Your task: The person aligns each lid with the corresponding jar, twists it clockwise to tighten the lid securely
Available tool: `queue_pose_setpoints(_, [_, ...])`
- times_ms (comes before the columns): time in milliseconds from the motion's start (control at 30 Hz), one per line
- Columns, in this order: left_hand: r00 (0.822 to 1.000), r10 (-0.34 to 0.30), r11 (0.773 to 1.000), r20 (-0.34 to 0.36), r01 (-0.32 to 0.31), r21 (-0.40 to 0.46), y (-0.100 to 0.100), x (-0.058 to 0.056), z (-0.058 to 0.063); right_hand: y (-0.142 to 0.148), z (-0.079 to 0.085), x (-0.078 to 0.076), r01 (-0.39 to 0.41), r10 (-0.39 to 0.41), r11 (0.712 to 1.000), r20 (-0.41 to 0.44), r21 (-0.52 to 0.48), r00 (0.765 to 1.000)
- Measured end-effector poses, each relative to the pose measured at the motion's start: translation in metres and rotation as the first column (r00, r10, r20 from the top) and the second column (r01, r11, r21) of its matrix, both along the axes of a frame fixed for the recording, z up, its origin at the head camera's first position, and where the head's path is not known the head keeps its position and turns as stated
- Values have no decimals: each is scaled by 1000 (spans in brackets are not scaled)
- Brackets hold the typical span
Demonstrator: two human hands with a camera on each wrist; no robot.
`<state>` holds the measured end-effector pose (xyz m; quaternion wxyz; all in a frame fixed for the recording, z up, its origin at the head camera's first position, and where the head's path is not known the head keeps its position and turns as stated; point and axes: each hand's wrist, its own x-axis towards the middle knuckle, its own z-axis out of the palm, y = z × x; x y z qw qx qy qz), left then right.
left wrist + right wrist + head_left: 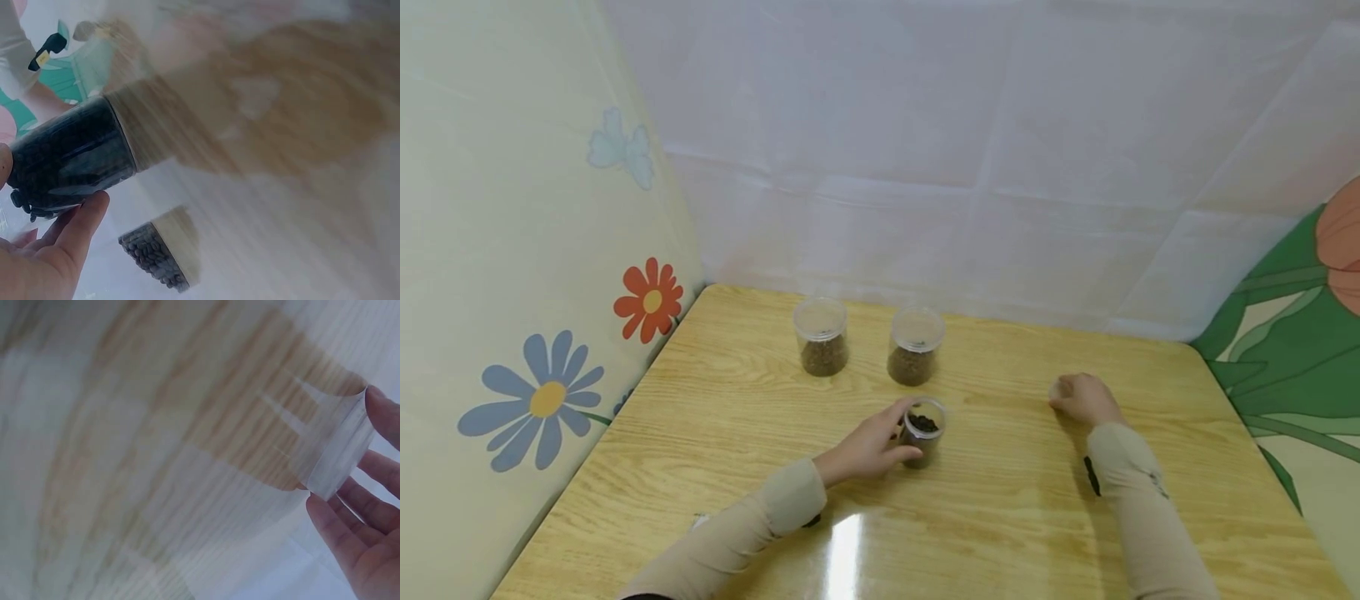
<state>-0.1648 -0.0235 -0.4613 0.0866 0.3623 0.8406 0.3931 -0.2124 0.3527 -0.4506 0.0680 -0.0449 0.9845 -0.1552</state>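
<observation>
My left hand (872,442) holds a clear jar (922,446) by its side, fingers and thumb around it. Dark beans (72,156) fill much of that jar, and its top shows no lid. Off to the right, my right hand (1084,400) pinches a round clear lid (340,447) by its rim, low at the tabletop. Behind the held jar stand two more clear jars, a left one (823,354) and a right one (913,362), both with lids on and dark contents in their lower part.
The wood-grain table (1000,500) ends at a pale cloth backdrop (970,167). A flower-printed panel (542,250) borders the left side. Green leaves and a coral flower (1341,233) decorate the right panel. A small white item (698,520) shows beside the left sleeve.
</observation>
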Motion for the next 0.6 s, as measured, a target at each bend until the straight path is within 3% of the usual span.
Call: queue_pose_setpoints(600, [999, 16, 1000, 39, -17, 8, -16, 1, 2, -1, 0, 0, -2, 2, 1000, -16, 14, 1000])
